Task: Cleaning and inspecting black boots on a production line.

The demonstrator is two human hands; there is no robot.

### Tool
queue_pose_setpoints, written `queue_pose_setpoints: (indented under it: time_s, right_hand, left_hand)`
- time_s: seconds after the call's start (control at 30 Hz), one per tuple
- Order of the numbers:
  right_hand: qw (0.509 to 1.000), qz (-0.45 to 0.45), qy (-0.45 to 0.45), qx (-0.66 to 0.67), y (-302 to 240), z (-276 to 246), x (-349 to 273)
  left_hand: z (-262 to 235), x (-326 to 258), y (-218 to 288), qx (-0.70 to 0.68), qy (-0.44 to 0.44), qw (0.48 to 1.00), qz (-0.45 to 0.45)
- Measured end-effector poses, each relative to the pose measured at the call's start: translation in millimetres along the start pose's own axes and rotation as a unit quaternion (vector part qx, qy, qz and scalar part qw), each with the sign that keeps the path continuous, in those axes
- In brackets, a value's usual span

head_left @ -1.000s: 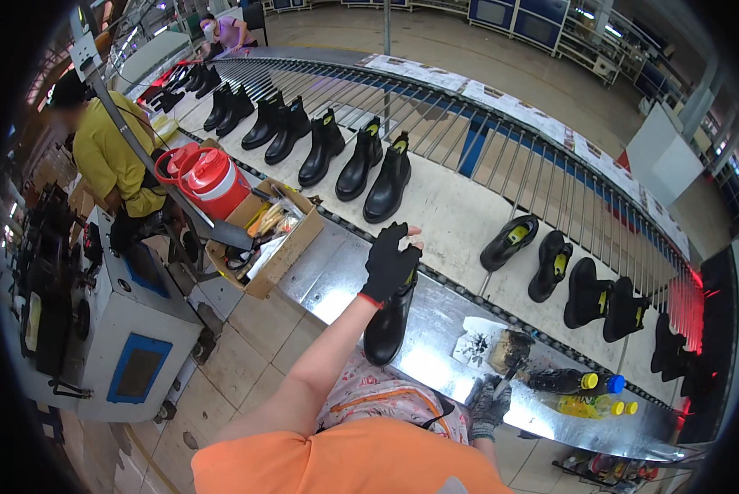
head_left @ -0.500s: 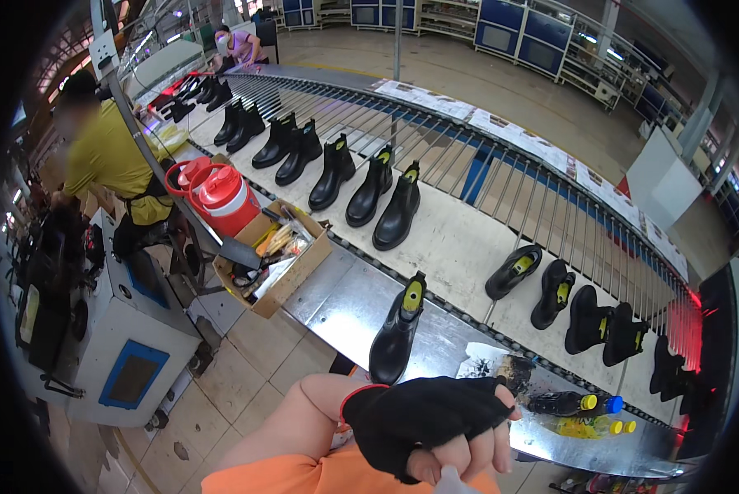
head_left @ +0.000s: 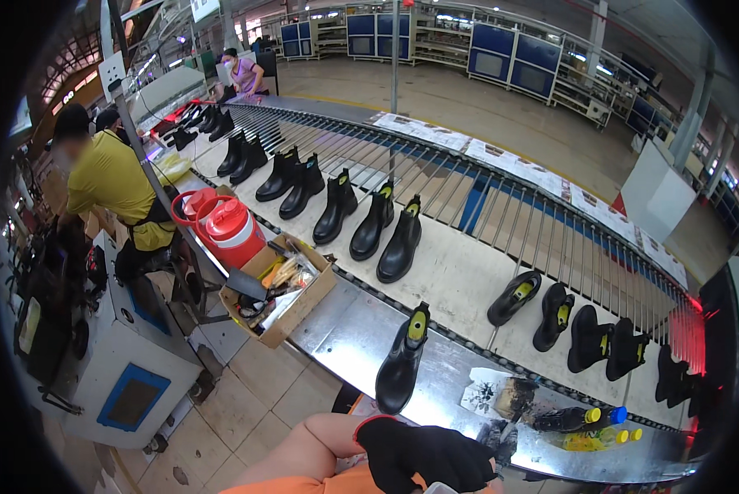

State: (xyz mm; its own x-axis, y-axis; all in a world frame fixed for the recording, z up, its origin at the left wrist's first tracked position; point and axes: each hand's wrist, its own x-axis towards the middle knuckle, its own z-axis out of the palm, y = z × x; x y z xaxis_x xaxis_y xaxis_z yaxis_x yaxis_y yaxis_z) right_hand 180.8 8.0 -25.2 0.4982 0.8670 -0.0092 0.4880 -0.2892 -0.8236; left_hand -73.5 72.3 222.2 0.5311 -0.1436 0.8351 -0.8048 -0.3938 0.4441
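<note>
My left hand (head_left: 431, 454), in a black fingerless glove with red wrist trim, is at the lower edge, in front of the metal bench. Its fingers curl downward and are partly cut off. A pale thing (head_left: 440, 488) shows under it, too little of it to name. My right hand is out of view. Beyond the glove a black ankle boot (head_left: 398, 375) with a yellow-green lining stands upright on the bench, apart from the hand. To the right of the glove lies a dark, smeared object (head_left: 500, 440), and beyond it a stained block (head_left: 518, 398) on a black-spotted white sheet.
Several black boots (head_left: 401, 247) stand along the pale conveyor (head_left: 456, 288); others lie at its right. Bottles with yellow and blue caps (head_left: 592, 417) lie on the bench (head_left: 336, 329). A cardboard box of tools (head_left: 308, 300) and a red jug (head_left: 231, 235) are left. Two co-workers are farther off.
My left hand has dropped lower and slightly right, uncovering the dark object beside it. The whole view has tilted up a little, so the boots sit lower in the picture.
</note>
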Motion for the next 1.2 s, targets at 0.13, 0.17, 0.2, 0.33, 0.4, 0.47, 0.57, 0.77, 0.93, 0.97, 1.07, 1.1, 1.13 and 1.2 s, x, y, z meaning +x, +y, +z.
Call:
queue_pose_setpoints:
  time_s: [0.13,0.17,0.2,0.33,0.4,0.47,0.57,0.77,0.93,0.97,1.07,1.1,1.13,1.2]
  right_hand:
    - [0.998,-0.032,0.020,-0.050,23,11,2]
    - [0.999,0.003,-0.011,0.037,7,7,-1]
    - [0.999,0.001,-0.016,0.037,12,7,1]
    - [0.997,-0.034,0.036,-0.061,17,9,3]
    - [0.999,0.044,-0.001,0.008,18,10,5]
    - [0.984,0.148,-0.031,0.090,2,5,1]
    - [0.996,-0.047,0.023,-0.070,11,6,1]
    - [0.998,-0.027,0.030,-0.038,59,20,9]
    - [0.999,-0.027,-0.008,-0.022,-15,2,0]
    - [0.996,-0.014,0.018,-0.088,-4,5,3]
    - [0.999,0.040,-0.001,0.001,77,29,11]
    - [0.997,0.073,-0.017,-0.026,59,24,11]
    - [0.999,0.041,-0.008,0.030,70,28,10]
    - [0.998,-0.046,0.001,-0.054,51,23,8]
  left_hand:
    - [2,36,25,-0.146,0.207,0.964,0.077]
    - [8,24,41,-0.196,0.285,0.932,-0.105]
    - [14,12,56,-0.239,0.352,0.860,-0.283]
    - [-19,27,66,-0.011,0.357,0.928,-0.108]
    - [-27,33,75,-0.034,0.424,0.896,-0.126]
    - [-22,30,66,0.001,0.407,0.911,-0.068]
    - [-29,24,55,-0.075,0.226,0.965,-0.113]
    - [-17,29,41,-0.055,0.204,0.975,-0.074]
    - [-39,18,29,0.048,0.164,0.960,-0.222]
    - [-34,2,20,0.269,0.233,0.896,-0.264]
    - [-84,-13,-28,0.273,0.306,0.834,-0.368]
    - [-91,-33,-44,0.371,0.343,0.765,-0.399]
    - [-98,-51,-58,0.480,0.332,0.731,-0.353]
    - [-94,-66,-59,0.391,0.346,0.743,-0.419]
